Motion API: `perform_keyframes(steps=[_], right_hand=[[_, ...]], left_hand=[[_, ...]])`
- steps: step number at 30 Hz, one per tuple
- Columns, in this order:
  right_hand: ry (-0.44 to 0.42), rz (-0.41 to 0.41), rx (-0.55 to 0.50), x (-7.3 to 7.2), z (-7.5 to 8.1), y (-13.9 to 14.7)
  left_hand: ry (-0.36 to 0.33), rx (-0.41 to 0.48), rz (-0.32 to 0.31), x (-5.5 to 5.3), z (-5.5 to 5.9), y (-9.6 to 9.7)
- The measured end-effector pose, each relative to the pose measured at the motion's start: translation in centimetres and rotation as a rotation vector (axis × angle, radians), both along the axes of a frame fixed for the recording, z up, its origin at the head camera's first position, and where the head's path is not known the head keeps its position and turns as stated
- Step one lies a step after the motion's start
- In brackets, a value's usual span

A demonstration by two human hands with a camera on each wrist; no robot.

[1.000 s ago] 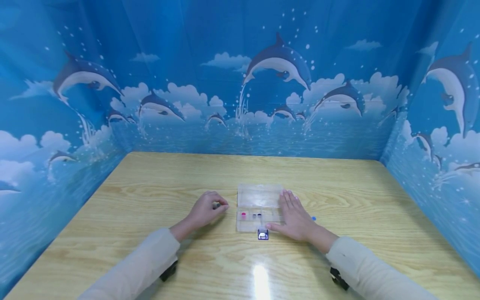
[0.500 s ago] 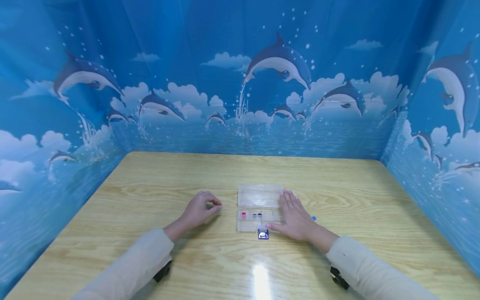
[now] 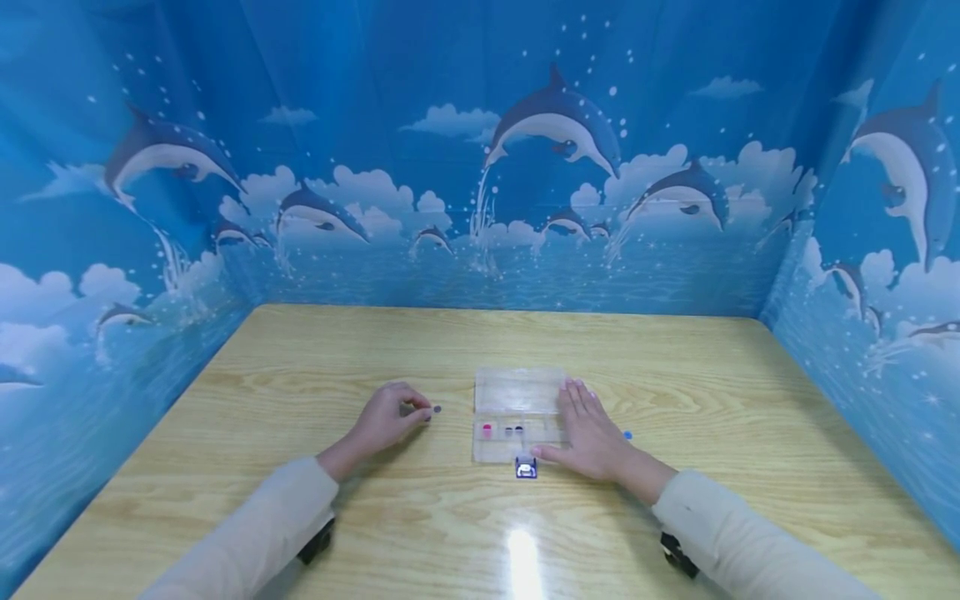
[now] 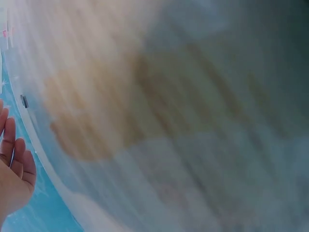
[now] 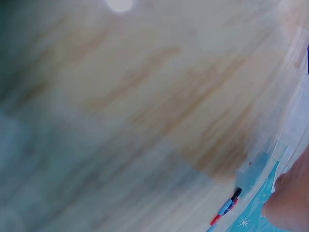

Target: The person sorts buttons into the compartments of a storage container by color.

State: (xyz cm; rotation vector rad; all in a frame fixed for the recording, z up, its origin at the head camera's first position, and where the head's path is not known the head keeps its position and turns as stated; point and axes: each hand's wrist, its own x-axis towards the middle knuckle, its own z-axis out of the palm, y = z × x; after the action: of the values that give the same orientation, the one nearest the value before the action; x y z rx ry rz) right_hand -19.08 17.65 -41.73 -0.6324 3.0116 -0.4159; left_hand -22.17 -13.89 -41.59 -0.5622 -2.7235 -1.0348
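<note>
A clear plastic compartment box (image 3: 491, 455) lies with its lid (image 3: 517, 392) folded back. My right hand (image 3: 596, 442) rests flat across its right side, fingers straight, hiding part of the compartments. A small pink piece (image 3: 487, 428) and two dark ones (image 3: 513, 430) sit in the box. To the left, my left hand (image 3: 386, 417) hovers low over the table, thumb and index finger curved towards each other. Just past its fingertips lies a small dark disc-like piece (image 3: 437, 409). In the left wrist view, a dark piece (image 4: 24, 101) stands apart from the loosely bent fingers.
A small blue-framed square (image 3: 527, 467) lies at the box's front edge. Beside my right hand is a blue piece (image 3: 627, 436). The right wrist view shows several red, blue and black pieces (image 5: 225, 208) in a row. Dolphin-print curtains (image 3: 480, 275) border the wooden table (image 3: 637, 350).
My left hand has drawn back leftwards from the box, and the dark piece by its fingertips shows outside the hand. My right hand and the box have stayed in place.
</note>
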Motion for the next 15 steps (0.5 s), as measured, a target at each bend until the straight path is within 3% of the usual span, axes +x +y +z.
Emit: perform_keyframes(steps=[15], right_hand=[[-0.015,0.001,0.001,0.0,0.04,-0.05]], left_hand=[[-0.018,-0.074,0.003,-0.57,-0.81,-0.31]])
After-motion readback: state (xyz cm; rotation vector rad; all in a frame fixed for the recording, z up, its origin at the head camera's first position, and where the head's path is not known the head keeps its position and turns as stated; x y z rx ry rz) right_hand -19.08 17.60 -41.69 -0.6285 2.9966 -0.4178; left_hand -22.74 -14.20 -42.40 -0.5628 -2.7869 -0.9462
